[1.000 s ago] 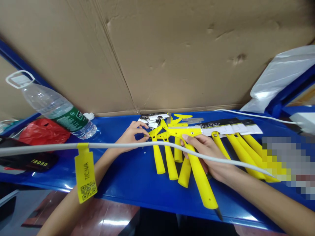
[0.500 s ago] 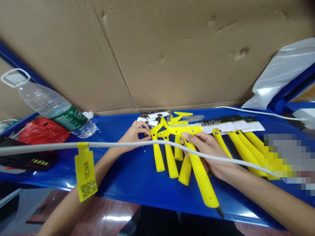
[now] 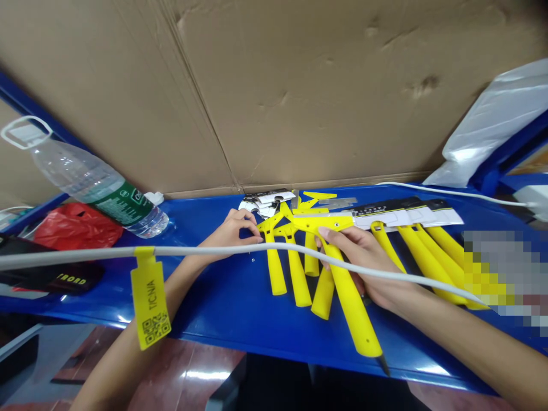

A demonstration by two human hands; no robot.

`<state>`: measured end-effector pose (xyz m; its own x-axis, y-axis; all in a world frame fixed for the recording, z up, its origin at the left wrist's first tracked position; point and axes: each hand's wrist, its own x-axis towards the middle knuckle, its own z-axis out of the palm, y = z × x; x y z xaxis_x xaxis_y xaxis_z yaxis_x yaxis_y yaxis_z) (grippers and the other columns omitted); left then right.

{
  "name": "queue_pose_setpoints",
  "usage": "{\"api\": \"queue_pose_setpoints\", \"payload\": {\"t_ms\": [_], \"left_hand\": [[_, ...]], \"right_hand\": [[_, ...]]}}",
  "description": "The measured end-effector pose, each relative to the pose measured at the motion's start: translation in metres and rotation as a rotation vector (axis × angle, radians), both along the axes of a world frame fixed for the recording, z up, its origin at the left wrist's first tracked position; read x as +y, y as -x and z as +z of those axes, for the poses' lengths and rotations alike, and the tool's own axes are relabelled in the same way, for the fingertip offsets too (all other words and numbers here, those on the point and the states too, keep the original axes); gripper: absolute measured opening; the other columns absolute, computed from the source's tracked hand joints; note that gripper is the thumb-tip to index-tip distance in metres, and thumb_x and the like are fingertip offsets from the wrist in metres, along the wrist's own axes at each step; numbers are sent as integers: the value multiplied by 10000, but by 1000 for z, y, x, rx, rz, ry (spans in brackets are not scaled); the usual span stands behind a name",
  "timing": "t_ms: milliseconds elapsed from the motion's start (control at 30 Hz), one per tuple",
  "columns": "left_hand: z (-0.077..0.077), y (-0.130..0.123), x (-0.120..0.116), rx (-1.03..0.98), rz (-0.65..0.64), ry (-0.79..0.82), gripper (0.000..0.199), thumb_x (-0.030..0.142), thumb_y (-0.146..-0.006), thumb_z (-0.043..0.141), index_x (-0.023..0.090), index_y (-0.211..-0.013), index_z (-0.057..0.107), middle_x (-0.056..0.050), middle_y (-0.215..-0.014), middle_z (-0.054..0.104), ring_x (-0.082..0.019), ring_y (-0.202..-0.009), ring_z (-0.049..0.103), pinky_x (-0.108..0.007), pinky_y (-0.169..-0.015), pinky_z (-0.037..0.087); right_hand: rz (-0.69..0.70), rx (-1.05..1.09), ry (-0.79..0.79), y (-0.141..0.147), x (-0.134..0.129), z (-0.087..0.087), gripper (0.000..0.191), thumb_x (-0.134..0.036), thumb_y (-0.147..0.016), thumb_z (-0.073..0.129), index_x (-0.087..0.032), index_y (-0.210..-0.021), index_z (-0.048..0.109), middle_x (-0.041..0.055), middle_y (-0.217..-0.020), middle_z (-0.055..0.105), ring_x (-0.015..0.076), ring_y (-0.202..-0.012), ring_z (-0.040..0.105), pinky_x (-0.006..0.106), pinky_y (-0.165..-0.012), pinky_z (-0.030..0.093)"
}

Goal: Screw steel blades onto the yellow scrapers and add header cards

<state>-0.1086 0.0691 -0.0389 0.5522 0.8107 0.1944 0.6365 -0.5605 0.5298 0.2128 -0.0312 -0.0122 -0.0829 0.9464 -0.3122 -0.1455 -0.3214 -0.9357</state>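
Observation:
My right hand (image 3: 359, 251) is wrapped around a yellow scraper (image 3: 349, 297), its thumb near the head. The scraper's wide head points away from me, a metal strip runs along its far edge, and a dark tip sticks out at the handle's near end. With thumb and fingertips together, my left hand (image 3: 235, 235) is closed beside the head of another yellow scraper (image 3: 276, 268) on the table; what it pinches, if anything, is too small to make out. More yellow handles (image 3: 298, 274) lie between the hands. A tiny ring-like piece (image 3: 253, 260) lies below my left fingers.
Scrapers in white-and-black sleeves (image 3: 411, 212) lie to the right. Printed cards (image 3: 274, 197) and loose metal blades (image 3: 338, 202) are at the back. A water bottle (image 3: 107, 188) and red bag (image 3: 72, 225) stand left. A white cable (image 3: 205, 250) with a yellow tag (image 3: 150, 302) crosses in front.
The view has shifted very slightly. Both hands keep almost the same place and grip, and the scraper in my right hand has hardly moved.

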Motion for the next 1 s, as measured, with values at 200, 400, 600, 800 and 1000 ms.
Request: {"api": "queue_pose_setpoints", "payload": {"t_ms": [200,400,600,800,1000], "left_hand": [[13,2,1,-96,7,47,255,515,-950,861,265,-899,876,-98,-1164,764,-319,-1197,656,-540,-1160,457],[34,11,3,-656,213,160,349,535,-899,931,206,-864,821,-83,-1060,767,-210,-984,666,-357,-945,524],[35,11,2,-924,255,338,344,462,-826,1013,171,-869,835,-89,-912,757,-155,-794,628,-280,-700,511],[31,9,3,-920,286,339,349,419,-758,1059,159,-867,852,-74,-848,759,-136,-738,627,-263,-662,505],[31,10,2,-915,316,330,366,387,-733,1069,161,-965,899,-70,-881,780,-124,-755,645,-246,-685,525]], "right_hand": [[-2,4,8,-1,1,-1,550,-671,-777,957,-180,-865,724,33,-581,712,86,-329,470,154,-266,311],[7,14,-5,-1,-1,-2,533,-662,-822,940,-181,-877,719,31,-589,718,84,-329,471,149,-266,311],[-2,6,1,-1,-1,-1,503,-645,-849,924,-178,-878,741,30,-594,717,79,-331,462,149,-263,304],[-10,6,-1,-1,0,-2,506,-656,-860,912,-182,-900,740,25,-597,720,79,-328,459,151,-256,300],[-7,7,3,-2,-1,-2,522,-666,-846,923,-180,-881,737,22,-578,706,85,-327,479,150,-259,299]]}}
